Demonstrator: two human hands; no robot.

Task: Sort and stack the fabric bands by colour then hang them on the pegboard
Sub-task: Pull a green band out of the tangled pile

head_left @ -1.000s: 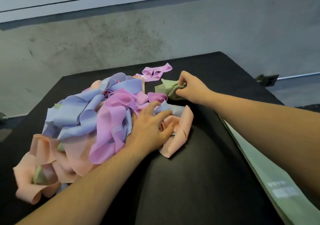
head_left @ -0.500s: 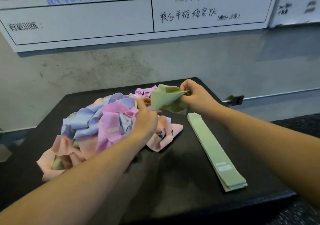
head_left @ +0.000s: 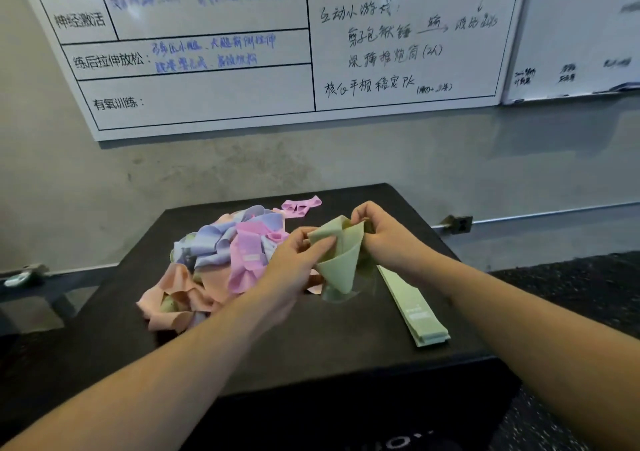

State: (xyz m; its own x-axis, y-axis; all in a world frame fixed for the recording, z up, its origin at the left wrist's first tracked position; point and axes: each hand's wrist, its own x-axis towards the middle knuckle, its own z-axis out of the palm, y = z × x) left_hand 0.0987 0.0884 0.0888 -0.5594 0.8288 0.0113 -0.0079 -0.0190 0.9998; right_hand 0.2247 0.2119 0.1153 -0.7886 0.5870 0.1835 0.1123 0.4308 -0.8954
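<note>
Lifted clear of the tangled pile (head_left: 221, 263), the green band (head_left: 341, 260) now hangs pinched between left hand (head_left: 294, 263) and right hand (head_left: 384, 235).

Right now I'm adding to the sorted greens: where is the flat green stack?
Head view: the green stack lies right of the mixed pile, under the right hand.
</note>
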